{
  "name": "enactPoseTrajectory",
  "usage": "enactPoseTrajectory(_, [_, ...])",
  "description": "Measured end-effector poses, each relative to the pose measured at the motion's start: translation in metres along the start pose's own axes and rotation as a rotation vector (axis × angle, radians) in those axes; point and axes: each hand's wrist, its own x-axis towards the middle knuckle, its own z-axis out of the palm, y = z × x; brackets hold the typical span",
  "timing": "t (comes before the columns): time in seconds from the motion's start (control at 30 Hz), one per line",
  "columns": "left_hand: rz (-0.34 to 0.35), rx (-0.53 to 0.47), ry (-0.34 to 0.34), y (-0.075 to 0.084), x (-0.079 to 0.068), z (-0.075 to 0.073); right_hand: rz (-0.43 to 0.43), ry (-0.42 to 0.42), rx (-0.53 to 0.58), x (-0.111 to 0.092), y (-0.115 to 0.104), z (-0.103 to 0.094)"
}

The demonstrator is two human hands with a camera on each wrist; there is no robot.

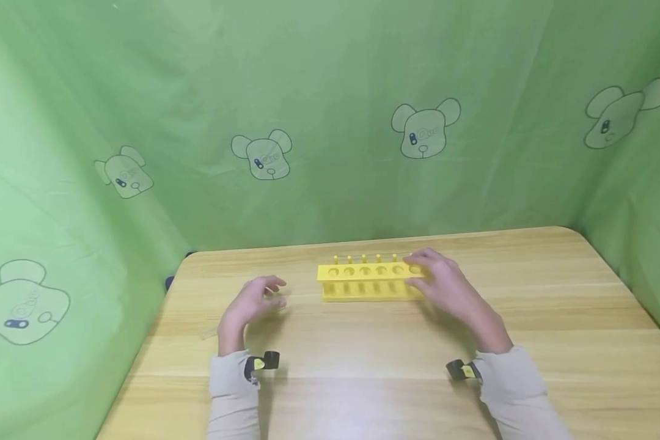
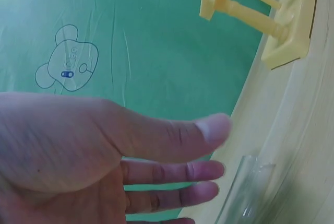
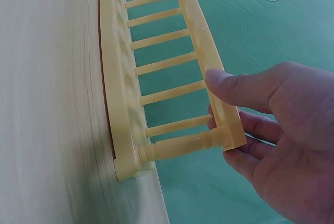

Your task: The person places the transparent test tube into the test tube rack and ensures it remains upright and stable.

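Observation:
A yellow test tube rack (image 1: 374, 272) stands upright on the table, with a row of holes in its top plate and pegs along the back. My right hand (image 1: 445, 284) grips the right end of that top plate. In the right wrist view the thumb (image 3: 229, 85) lies on one side of the plate and the fingers are on the other. To the left of the rack, my left hand (image 1: 255, 302) holds nothing, its fingers loosely bent and apart from the rack. A clear tube-like piece (image 2: 245, 190) lies on the table beyond the left fingertips in the left wrist view.
The wooden table (image 1: 363, 366) reaches back to a green curtain (image 1: 330, 110) printed with bear heads, which also closes off both sides. A faint clear piece (image 1: 209, 333) lies beside the left wrist. Each wrist wears a small black camera.

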Motion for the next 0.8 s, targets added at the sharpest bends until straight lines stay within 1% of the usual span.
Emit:
enactPoseTrajectory(0.2, [-0.055, -0.001, -0.020, -0.006, -0.001, -0.001, 0.004, -0.006, 0.004, 0.000, 0.001, 0.001])
enactPoseTrajectory(0.37, [-0.081, 0.036, -0.013, -0.011, -0.002, -0.004, 0.000, -0.008, -0.001, 0.000, 0.003, 0.001])
enactPoseTrajectory(0.53, [-0.130, 0.059, -0.021, -0.014, -0.002, -0.005, -0.008, -0.006, -0.003, 0.001, 0.004, 0.002])
enactPoseTrajectory(0.6, [-0.149, 0.060, -0.027, -0.015, -0.001, -0.004, -0.009, -0.005, -0.004, 0.001, 0.004, 0.002])
enactPoseTrajectory(0.8, [-0.177, 0.090, -0.039, -0.017, 0.000, -0.001, -0.001, -0.008, -0.001, 0.001, 0.004, 0.002])
